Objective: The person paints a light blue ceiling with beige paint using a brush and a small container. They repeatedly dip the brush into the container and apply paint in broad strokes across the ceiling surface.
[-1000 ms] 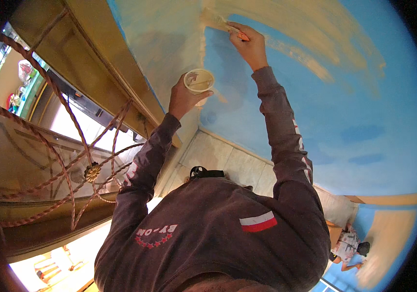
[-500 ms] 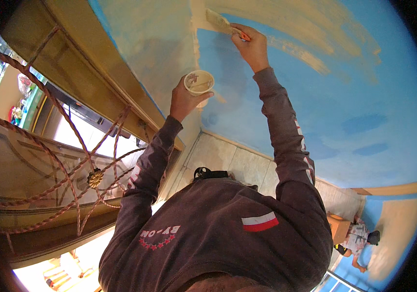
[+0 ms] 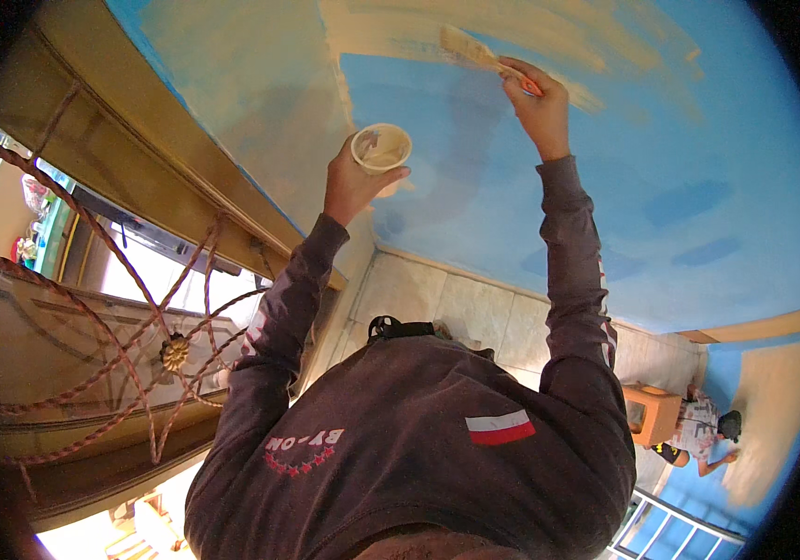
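Note:
My right hand (image 3: 542, 105) is closed round the orange handle of a paintbrush (image 3: 471, 49). Its cream-loaded bristles lie against the blue wall (image 3: 512, 187), on the lower edge of a band of cream paint (image 3: 596, 42). In my left hand (image 3: 353, 182) is a small tub (image 3: 382, 148), held by its side with the thumb toward the rim. Cream paint shows inside it, streaked up the inner wall. The tub is left of and below the brush, apart from it, near the wall corner.
Left stands a window frame (image 3: 120, 121) with a twisted metal grille (image 3: 174, 353). Pale tiles (image 3: 474, 303) cover the floor below. At the far right, another person (image 3: 696, 425) reaches to a partly cream wall, beside an orange-brown box (image 3: 652, 413) and a white metal railing (image 3: 670, 527).
My right hand and the brush have swept right along the wall and slightly down. My left hand still holds the tub in nearly the same place. The view has shifted slightly.

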Tool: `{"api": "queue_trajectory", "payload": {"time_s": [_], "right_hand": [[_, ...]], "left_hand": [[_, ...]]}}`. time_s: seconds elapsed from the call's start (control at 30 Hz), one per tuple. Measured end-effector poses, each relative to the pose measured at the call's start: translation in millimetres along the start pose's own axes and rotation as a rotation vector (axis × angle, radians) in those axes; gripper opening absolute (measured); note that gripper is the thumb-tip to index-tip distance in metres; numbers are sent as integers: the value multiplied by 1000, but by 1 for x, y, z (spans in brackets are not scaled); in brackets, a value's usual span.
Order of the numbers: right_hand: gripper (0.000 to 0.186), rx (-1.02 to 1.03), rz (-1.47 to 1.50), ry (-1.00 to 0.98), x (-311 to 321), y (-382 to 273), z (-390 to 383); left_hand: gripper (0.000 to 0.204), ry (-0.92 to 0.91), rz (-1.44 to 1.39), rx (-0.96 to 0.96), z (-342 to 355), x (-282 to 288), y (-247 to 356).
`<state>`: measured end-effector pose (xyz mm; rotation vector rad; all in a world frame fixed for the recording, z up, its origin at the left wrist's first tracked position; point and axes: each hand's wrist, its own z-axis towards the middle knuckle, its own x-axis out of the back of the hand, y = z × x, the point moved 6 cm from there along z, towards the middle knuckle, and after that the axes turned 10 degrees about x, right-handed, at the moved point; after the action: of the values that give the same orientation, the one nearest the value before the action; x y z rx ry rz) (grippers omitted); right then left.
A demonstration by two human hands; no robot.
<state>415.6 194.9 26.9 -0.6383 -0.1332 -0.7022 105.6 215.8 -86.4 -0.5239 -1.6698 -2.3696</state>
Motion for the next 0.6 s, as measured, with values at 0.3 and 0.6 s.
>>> {"api": "queue_trajectory", "payload": {"time_s": [0.3, 0.6], "right_hand": [[27, -195, -74, 36, 104, 12, -36], [31, -232, -159, 103, 195, 16, -65]], "left_hand": [[78, -69, -47, -27, 1, -20, 17], [84, -88, -57, -66, 3, -35, 19]]}}
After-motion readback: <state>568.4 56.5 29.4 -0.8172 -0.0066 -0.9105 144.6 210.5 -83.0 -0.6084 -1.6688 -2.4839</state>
